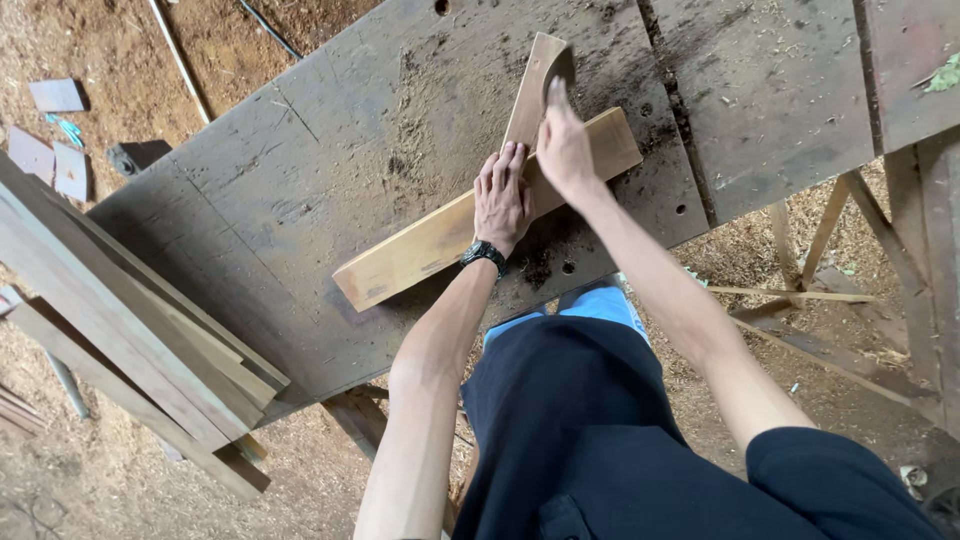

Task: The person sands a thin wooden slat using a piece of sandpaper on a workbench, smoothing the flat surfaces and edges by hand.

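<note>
Left hand [502,197] flat, open on plank [420,245]; right hand [563,150] apparently pressing curved template [530,90]; bare workbench [300,180] around.

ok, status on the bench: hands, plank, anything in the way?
Left hand flat on light plank, pinning it to the workbench. Right hand on curved wooden template laid across the plank. Nothing in the way; stacked boards sit at bench's left edge.

Two hands [502,200] [563,150], one watch [484,252], two crossed boards [430,245] [530,95] on one bench [300,180], one plank stack [120,330].
</note>
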